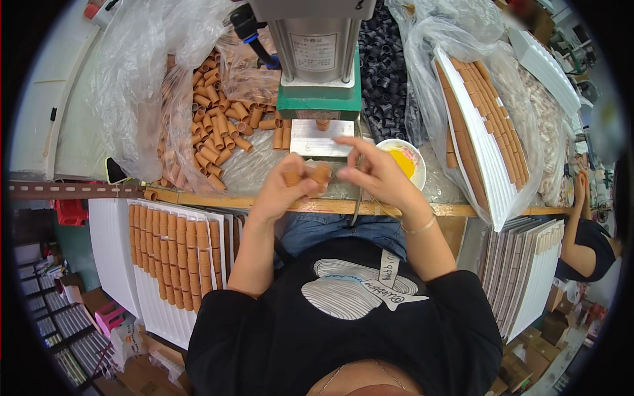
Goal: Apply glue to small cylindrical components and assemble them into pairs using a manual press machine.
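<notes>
In my left hand (281, 191), fingers curled, are short orange-brown plastic tubes: one tube (321, 174) shows at the fingertips and another partly behind the fingers. My right hand (382, 173) is just to the right, its index finger and thumb apart and no thing visible between them. The right index fingertip is near the front of a metal block (307, 142) under a press (317, 66) with a green lower body (314, 99). Beneath the press head stands another orange-brown piece (322, 124). Two tubes (282, 138) are side by side left of the block.
A heap of orange-brown tubes (218, 125) lies left, black caps (383, 72) behind right. A bowl (421, 173) with yellow contents is by my right hand. White trays with tubes stand at left (139, 290) and right (472, 158). Another person's arm (578, 231) shows far right.
</notes>
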`<state>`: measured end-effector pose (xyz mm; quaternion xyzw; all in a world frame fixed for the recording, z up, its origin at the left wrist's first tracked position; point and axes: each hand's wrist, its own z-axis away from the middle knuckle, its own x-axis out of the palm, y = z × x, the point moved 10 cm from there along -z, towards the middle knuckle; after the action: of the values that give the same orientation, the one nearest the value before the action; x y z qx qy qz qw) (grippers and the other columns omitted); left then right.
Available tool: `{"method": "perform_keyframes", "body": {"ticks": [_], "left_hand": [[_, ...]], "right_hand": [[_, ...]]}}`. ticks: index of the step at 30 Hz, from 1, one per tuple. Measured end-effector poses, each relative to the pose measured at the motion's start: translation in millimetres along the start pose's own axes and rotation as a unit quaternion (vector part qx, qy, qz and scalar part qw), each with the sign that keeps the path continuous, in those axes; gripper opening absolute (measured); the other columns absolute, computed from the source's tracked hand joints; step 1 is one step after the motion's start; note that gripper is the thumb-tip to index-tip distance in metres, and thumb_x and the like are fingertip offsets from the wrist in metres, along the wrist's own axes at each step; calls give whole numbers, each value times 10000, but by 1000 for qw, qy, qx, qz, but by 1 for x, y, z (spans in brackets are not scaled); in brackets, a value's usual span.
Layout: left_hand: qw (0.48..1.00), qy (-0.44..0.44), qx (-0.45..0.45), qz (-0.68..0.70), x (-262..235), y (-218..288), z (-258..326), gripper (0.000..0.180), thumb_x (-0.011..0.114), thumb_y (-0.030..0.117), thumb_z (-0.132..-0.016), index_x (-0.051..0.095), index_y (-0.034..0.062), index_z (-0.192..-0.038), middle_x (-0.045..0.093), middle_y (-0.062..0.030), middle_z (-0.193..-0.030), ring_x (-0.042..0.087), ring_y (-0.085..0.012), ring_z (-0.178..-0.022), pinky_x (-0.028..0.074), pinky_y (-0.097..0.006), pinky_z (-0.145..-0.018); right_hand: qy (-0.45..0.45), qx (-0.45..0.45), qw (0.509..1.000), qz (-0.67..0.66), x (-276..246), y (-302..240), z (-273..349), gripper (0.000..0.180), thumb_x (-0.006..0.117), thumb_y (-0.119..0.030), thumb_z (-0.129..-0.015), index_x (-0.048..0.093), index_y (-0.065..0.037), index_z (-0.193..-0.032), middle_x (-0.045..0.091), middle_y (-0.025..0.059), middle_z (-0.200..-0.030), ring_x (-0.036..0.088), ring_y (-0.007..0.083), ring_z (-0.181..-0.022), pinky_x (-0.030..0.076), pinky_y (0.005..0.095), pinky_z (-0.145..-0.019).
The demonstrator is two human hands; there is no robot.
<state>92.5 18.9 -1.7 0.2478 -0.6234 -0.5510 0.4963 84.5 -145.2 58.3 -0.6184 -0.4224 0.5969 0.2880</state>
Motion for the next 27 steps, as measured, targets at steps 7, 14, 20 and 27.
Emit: {"method": "perform_keyframes", "body": {"ticks": [7,14,20,27], "left_hand": [[986,-59,25,-151,50,-2,-7,370,776,19,-734,427,86,-836,650,-84,-883,593,-124,-763,479,-254,-603],[875,78,208,-430,62,35,11,386,795,-5,-672,420,71,-721,551,-73,-745,559,-201,-673,458,-291,-600],[849,127,280,-430,51,45,15,345,781,-2,-680,449,70,-738,555,-82,-791,570,-216,-710,465,-304,-625],[829,277,188,-448,-44,82,7,307,717,-5,-711,598,35,-991,564,-95,-921,571,-221,-881,462,-324,-787]], "right_hand": [[-12,-5,997,-71,2,-5,27,216,721,-152,-811,636,-14,-954,576,68,-674,507,108,-516,411,262,-499],[114,20,993,-36,3,6,25,251,743,-220,-799,588,-26,-757,538,85,-553,507,180,-452,405,303,-449],[122,-50,990,40,2,-19,23,272,731,-222,-799,570,-33,-687,543,86,-534,534,247,-447,412,338,-445],[118,-24,938,325,-64,34,-26,322,652,-68,-790,673,-189,-1088,567,98,-1021,637,291,-789,522,399,-668]]}}
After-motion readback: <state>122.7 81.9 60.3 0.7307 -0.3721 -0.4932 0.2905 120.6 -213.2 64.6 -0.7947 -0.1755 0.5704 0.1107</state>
